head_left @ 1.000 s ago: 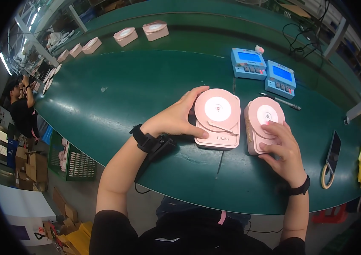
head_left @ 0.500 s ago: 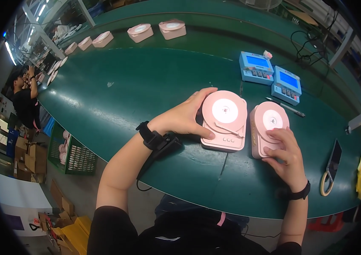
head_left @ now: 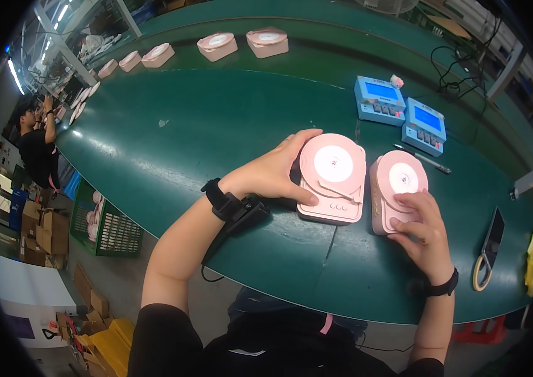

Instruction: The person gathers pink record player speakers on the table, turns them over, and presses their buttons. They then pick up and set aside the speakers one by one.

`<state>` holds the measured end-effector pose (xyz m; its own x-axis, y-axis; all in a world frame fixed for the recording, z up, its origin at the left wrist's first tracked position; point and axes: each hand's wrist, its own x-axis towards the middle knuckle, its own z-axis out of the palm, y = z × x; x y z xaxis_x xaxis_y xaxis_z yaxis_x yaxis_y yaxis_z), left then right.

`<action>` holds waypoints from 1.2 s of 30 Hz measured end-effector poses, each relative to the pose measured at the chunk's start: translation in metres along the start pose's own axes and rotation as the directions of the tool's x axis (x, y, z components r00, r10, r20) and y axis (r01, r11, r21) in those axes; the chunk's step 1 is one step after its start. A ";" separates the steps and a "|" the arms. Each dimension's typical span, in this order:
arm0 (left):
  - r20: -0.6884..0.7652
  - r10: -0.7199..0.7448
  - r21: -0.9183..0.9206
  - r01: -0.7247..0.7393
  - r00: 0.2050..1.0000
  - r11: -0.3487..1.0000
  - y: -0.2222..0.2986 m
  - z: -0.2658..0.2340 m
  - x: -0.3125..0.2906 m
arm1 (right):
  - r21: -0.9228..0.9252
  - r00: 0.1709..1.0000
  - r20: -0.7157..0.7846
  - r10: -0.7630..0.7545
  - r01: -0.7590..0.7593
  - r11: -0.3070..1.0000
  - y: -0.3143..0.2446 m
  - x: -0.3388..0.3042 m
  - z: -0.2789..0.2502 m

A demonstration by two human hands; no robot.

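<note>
Two pink boxes shaped like mini record players rest side by side on the green table (head_left: 216, 125). The left record player (head_left: 335, 169) has a round pink platter with a white centre, a small tonearm and a row of buttons. My left hand (head_left: 273, 173) grips it along its left side, thumb at the lower corner. Beside it, the right record player (head_left: 399, 176) is turned so that its left side, with gold marks, shows. My right hand (head_left: 426, 226) clasps its lower right part, covering that corner.
Two blue testers with lit screens (head_left: 381, 91) (head_left: 426, 118) stand behind, with a pen (head_left: 426, 158) in front. A phone (head_left: 494, 232) and tape roll (head_left: 482, 276) lie right. Several pink record players (head_left: 217, 47) line the back strip. A green crate (head_left: 119, 235) and a co-worker (head_left: 34, 147) are left.
The row of pink record players along the back has shifted to the right. Both my hands and the two record players they hold stay almost in place.
</note>
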<state>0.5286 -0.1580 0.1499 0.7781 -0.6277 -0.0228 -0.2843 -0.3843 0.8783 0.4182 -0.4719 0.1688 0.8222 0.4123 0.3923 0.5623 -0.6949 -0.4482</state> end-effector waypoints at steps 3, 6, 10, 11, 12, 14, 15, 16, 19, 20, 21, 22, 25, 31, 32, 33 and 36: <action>0.000 -0.003 -0.001 0.003 1.000 1.000 0.001 0.000 0.000 | 0.001 1.000 0.000 0.002 -0.002 1.000 0.000 -0.001 0.000; 0.000 -0.010 -0.002 0.010 1.000 1.000 0.001 0.000 0.000 | -0.007 1.000 -0.007 0.007 -0.007 1.000 0.000 -0.001 0.000; 0.003 -0.002 0.003 0.002 1.000 1.000 0.000 -0.001 0.000 | -0.005 1.000 -0.015 0.000 0.000 1.000 0.000 -0.001 0.000; 0.004 -0.007 -0.019 0.007 1.000 1.000 0.000 -0.001 0.000 | -0.009 1.000 -0.005 0.006 -0.006 1.000 0.000 -0.001 0.001; 0.008 -0.012 -0.042 0.013 1.000 0.999 0.001 -0.002 -0.001 | -0.002 1.000 -0.005 -0.001 0.001 1.000 0.000 0.000 0.001; 0.027 -0.011 -0.072 0.013 1.000 0.997 0.002 -0.003 -0.002 | 0.008 1.000 -0.013 -0.003 0.003 1.000 0.000 -0.001 0.000; 0.042 0.017 -0.031 -0.016 0.999 0.999 0.002 -0.004 -0.002 | -0.001 1.000 -0.009 0.014 -0.014 1.000 0.001 -0.001 0.000; 0.060 0.048 0.010 -0.049 0.997 0.999 0.003 -0.004 -0.003 | 0.005 1.000 0.000 0.002 -0.002 1.000 0.001 -0.001 -0.001; 0.097 0.105 0.124 -0.117 0.990 0.985 0.006 -0.001 -0.004 | 0.013 1.000 0.012 -0.007 0.007 1.000 0.003 -0.002 -0.002; 0.096 0.124 0.201 -0.141 0.988 0.969 0.007 0.000 -0.005 | 0.016 1.000 0.009 -0.010 0.010 1.000 0.003 -0.002 -0.003; 0.102 0.153 0.276 -0.175 0.983 0.945 0.008 0.002 -0.005 | 0.021 1.000 0.007 -0.015 0.015 1.000 0.003 -0.002 -0.003; 0.104 0.145 0.273 -0.168 0.984 0.947 0.009 0.003 -0.005 | 0.025 1.000 0.005 -0.020 0.020 0.999 0.003 -0.002 -0.002; 0.089 0.154 0.245 -0.171 0.984 0.954 0.011 0.004 -0.005 | 0.036 1.000 0.010 -0.022 0.022 0.999 0.004 -0.002 -0.002; 0.092 0.148 0.232 -0.166 0.985 0.959 0.010 0.003 -0.005 | 0.042 1.000 -0.002 -0.028 0.028 0.999 0.006 -0.003 -0.002; 0.088 0.143 0.231 -0.160 0.986 0.960 0.010 0.004 -0.005 | 0.043 1.000 0.006 -0.029 0.029 0.999 0.007 -0.003 -0.002; 0.083 0.137 0.232 -0.153 0.987 0.961 0.011 0.004 -0.004 | 0.045 0.999 0.013 -0.031 0.030 0.999 0.007 -0.003 -0.002; 0.086 0.151 0.223 -0.167 0.985 0.960 0.012 0.004 -0.003 | 0.044 0.999 0.008 -0.035 0.035 0.998 0.008 -0.004 -0.001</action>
<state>0.5200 -0.1636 0.1587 0.6751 -0.7345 0.0690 -0.5279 -0.4155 0.7407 0.4195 -0.4795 0.1649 0.8027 0.4408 0.4017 0.5938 -0.6538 -0.4690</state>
